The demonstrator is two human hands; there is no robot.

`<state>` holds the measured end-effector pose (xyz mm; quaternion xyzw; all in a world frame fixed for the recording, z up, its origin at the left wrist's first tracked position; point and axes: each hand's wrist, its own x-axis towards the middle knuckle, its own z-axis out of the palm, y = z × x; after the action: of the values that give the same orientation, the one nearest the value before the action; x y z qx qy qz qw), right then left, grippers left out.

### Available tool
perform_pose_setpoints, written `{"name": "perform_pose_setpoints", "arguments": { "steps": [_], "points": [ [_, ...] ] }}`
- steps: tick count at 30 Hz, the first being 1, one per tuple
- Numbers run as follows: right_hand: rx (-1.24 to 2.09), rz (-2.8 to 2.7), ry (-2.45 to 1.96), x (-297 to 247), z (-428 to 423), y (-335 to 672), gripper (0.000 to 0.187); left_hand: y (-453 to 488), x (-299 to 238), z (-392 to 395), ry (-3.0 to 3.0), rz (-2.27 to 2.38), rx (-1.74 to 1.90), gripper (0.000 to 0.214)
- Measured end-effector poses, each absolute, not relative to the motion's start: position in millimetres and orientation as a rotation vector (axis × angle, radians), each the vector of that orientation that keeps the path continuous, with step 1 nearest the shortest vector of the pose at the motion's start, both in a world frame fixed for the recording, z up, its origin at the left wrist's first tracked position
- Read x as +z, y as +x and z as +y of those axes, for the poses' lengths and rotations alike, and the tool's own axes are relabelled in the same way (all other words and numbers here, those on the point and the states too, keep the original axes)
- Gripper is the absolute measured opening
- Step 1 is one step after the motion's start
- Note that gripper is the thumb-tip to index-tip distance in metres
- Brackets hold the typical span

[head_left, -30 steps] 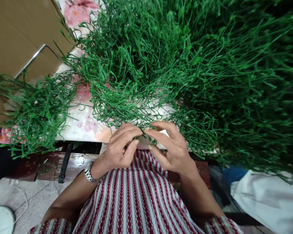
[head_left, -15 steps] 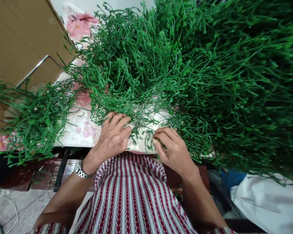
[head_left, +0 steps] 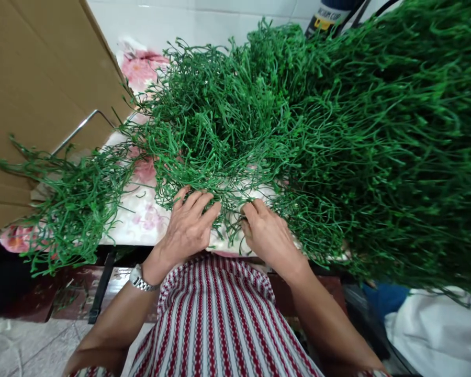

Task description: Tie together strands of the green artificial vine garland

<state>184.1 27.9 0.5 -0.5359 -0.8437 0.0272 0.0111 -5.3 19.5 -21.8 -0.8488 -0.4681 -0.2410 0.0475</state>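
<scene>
A huge heap of green plastic stems covers a table with a floral cloth. My left hand lies flat with its fingers stretched out on the near edge of the heap, touching the stems. My right hand is curled at the heap's edge, its fingers closed round a few green stems. A smaller bunch of the same stems lies apart at the left end of the table. A metal watch sits on my left wrist.
A brown cardboard box with a metal rod leaning on it stands at the left. White tiled wall is behind. A white cloth and something blue lie low at the right. My striped red-and-white garment fills the foreground.
A second ago both hands were pinched together over my lap. They have moved forward and apart into the heap's edge; the left opened flat, the right closed on stems.
</scene>
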Motion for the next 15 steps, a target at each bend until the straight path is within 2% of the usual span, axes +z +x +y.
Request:
{"name": "perform_pose_setpoints", "arguments": {
  "steps": [6,9,15],
  "points": [
    [0.357,-2.393,-1.388,15.8,19.0,193.0,0.008,-7.6,-20.9,23.4,-2.506,-1.636,-0.7,0.053],
    [0.291,-2.209,-1.25,35.0,15.5,204.7,0.01,-9.5,-18.4,30.6,-2.481,-1.673,-0.717,0.059],
    [0.055,-1.888,-1.292,66.7,17.3,226.6,0.018,-9.2,-17.3,47.4,-2.336,-1.803,-0.867,0.071]
  ]
}}
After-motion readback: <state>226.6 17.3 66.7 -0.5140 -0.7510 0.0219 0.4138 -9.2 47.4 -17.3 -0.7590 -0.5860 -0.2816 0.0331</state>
